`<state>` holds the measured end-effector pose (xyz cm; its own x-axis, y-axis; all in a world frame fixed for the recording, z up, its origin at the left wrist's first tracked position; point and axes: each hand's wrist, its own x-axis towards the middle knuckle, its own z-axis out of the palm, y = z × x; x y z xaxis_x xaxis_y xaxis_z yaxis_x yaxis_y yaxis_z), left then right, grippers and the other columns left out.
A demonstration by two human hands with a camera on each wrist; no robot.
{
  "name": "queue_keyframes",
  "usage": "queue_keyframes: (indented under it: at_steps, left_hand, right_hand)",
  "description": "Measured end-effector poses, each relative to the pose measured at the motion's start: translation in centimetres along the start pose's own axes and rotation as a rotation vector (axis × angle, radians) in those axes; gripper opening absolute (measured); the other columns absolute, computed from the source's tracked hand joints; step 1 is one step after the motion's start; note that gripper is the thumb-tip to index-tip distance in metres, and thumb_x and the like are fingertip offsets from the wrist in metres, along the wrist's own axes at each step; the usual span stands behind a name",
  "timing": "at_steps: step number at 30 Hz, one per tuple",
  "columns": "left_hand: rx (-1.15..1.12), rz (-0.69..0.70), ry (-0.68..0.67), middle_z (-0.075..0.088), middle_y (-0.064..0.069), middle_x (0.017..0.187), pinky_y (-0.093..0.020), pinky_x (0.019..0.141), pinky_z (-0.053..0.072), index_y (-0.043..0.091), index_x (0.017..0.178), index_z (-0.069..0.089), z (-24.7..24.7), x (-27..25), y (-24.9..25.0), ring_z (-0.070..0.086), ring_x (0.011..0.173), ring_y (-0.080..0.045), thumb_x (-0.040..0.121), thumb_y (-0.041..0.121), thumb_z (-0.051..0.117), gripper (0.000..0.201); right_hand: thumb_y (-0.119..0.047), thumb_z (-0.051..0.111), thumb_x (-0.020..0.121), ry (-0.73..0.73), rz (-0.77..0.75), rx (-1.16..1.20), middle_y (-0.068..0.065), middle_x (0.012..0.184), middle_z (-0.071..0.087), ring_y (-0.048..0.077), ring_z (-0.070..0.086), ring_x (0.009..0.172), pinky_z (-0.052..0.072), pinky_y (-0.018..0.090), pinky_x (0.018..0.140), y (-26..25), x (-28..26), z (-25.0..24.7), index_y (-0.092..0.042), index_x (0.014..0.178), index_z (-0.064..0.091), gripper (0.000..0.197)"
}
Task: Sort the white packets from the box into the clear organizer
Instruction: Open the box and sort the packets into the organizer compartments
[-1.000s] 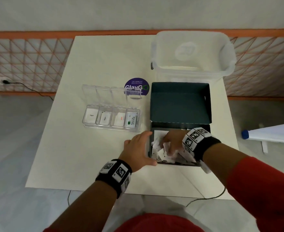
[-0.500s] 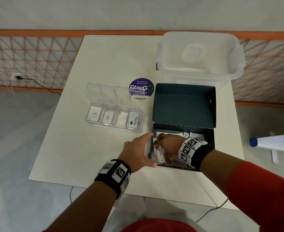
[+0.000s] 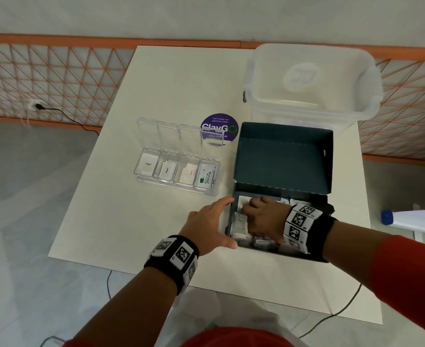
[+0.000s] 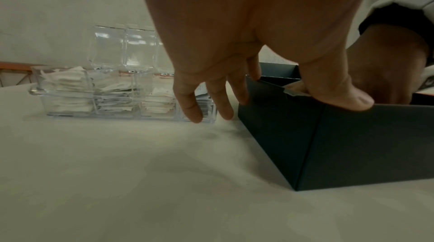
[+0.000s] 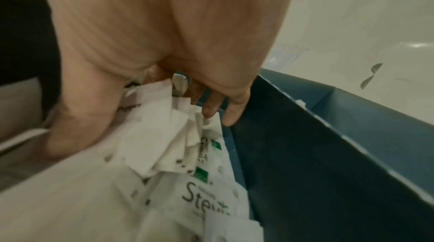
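The right hand (image 3: pixel 264 219) is buried among the packets (image 5: pixel 192 153) in the box (image 3: pixel 281 156); whether its fingers grip one is hidden. The left hand (image 3: pixel 206 226) steadies the box's left wall, fingers straight, thumb over the rim. The organizer (image 3: pixel 179 169) sits left of the box.

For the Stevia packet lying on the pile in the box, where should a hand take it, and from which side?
Probably pinch the Stevia packet by its free upper edge, coming from above: it lies flat on the other packets, against the box wall, which blocks that side.
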<state>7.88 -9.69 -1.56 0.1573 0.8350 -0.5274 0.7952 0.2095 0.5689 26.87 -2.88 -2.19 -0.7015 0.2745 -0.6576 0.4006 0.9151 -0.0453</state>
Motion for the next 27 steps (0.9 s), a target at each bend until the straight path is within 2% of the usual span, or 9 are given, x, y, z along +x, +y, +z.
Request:
queue_keyframes:
  at_steps: [3, 5, 9, 12, 16, 18, 21, 23, 27]
  left_hand:
    - [-0.011, -0.003, -0.011, 0.041, 0.007, 0.149, -0.050, 0.110, 0.034, 0.046, 0.141, 0.018, 0.0, 0.0, 0.0, 0.043, 0.131, -0.023, 0.062, 0.046, 0.085, 0.103]
    - [-0.019, -0.004, -0.013, 0.041, 0.008, 0.148, -0.049, 0.109, 0.035, 0.048, 0.140, 0.018, -0.1, 0.0, -0.1, 0.044, 0.131, -0.022, 0.061, 0.047, 0.085, 0.103]
    - [-0.024, 0.000, -0.019, 0.043, 0.010, 0.146, -0.048, 0.108, 0.036, 0.049, 0.139, 0.017, -0.1, 0.0, -0.1, 0.045, 0.129, -0.021, 0.060, 0.047, 0.084, 0.103]
    - [-0.031, 0.000, -0.024, 0.042, 0.012, 0.147, -0.049, 0.109, 0.036, 0.049, 0.139, 0.017, -0.2, -0.1, -0.1, 0.045, 0.130, -0.020, 0.062, 0.046, 0.084, 0.102]
    - [-0.064, 0.003, -0.028, 0.041, 0.015, 0.147, -0.047, 0.109, 0.036, 0.048, 0.140, 0.019, -0.2, -0.2, -0.2, 0.043, 0.132, -0.017, 0.062, 0.044, 0.085, 0.102]
    - [-0.078, 0.000, -0.034, 0.041, 0.015, 0.146, -0.047, 0.109, 0.036, 0.048, 0.140, 0.020, -0.3, -0.2, -0.1, 0.044, 0.131, -0.017, 0.062, 0.043, 0.085, 0.102]
    - [-0.079, -0.006, -0.038, 0.042, 0.015, 0.146, -0.049, 0.109, 0.037, 0.049, 0.139, 0.018, -0.3, -0.2, -0.1, 0.045, 0.131, -0.017, 0.062, 0.043, 0.085, 0.103]
    - [-0.084, -0.006, -0.040, 0.043, 0.016, 0.145, -0.049, 0.109, 0.037, 0.050, 0.139, 0.018, -0.2, -0.3, -0.1, 0.045, 0.130, -0.016, 0.062, 0.042, 0.085, 0.103]
    - [-0.096, -0.010, -0.039, 0.044, 0.017, 0.144, -0.048, 0.108, 0.038, 0.051, 0.138, 0.017, -0.2, -0.2, -0.3, 0.047, 0.129, -0.016, 0.061, 0.043, 0.085, 0.103]
  right_hand:
    - [-0.025, 0.079, 0.076, -0.082, -0.052, -0.032, 0.003, 0.157, 0.023, 0.032, 0.024, 0.139, 0.032, 0.048, 0.110, 1.0, -0.6, -0.2, -0.031, 0.135, 0.054, 0.064]
    - [-0.022, 0.081, 0.073, -0.139, -0.083, -0.003, 0.001, 0.153, 0.030, 0.032, 0.029, 0.137, 0.035, 0.047, 0.106, 1.4, -0.8, -0.5, -0.033, 0.140, 0.046, 0.076]
    - [-0.021, 0.075, 0.079, -0.211, -0.077, 0.002, 0.002, 0.148, 0.039, 0.030, 0.030, 0.138, 0.034, 0.046, 0.109, 1.5, -1.5, 0.3, -0.034, 0.141, 0.046, 0.069]
    - [-0.026, 0.069, 0.085, -0.234, -0.031, 0.004, 0.004, 0.155, 0.031, 0.032, 0.024, 0.143, 0.029, 0.047, 0.113, 1.8, -2.0, 1.1, -0.028, 0.140, 0.050, 0.058]
    - [-0.023, 0.081, 0.074, -0.299, -0.011, -0.011, 0.006, 0.158, 0.027, 0.035, 0.022, 0.145, 0.032, 0.050, 0.111, 2.2, -2.2, 1.6, -0.028, 0.142, 0.048, 0.076]
    - [-0.019, 0.080, 0.076, -0.350, 0.025, 0.047, 0.006, 0.152, 0.037, 0.033, 0.034, 0.141, 0.037, 0.048, 0.108, 2.3, -2.1, 1.4, -0.027, 0.143, 0.046, 0.076]
    - [-0.022, 0.066, 0.090, -0.429, 0.097, 0.186, 0.006, 0.132, 0.058, 0.030, 0.056, 0.123, 0.047, 0.037, 0.092, 2.7, -1.6, 0.4, -0.021, 0.136, 0.052, 0.049]
    - [-0.030, 0.078, 0.082, -0.471, 0.075, 0.150, 0.005, 0.119, 0.066, 0.028, 0.064, 0.111, 0.049, 0.032, 0.083, 2.7, -1.3, -0.1, -0.016, 0.128, 0.058, 0.053]
    - [-0.048, 0.091, 0.062, -0.611, 0.017, -0.001, 0.001, 0.095, 0.069, 0.024, 0.066, 0.090, 0.053, 0.032, 0.084, 1.8, -0.8, -1.0, -0.015, 0.111, 0.061, 0.066]
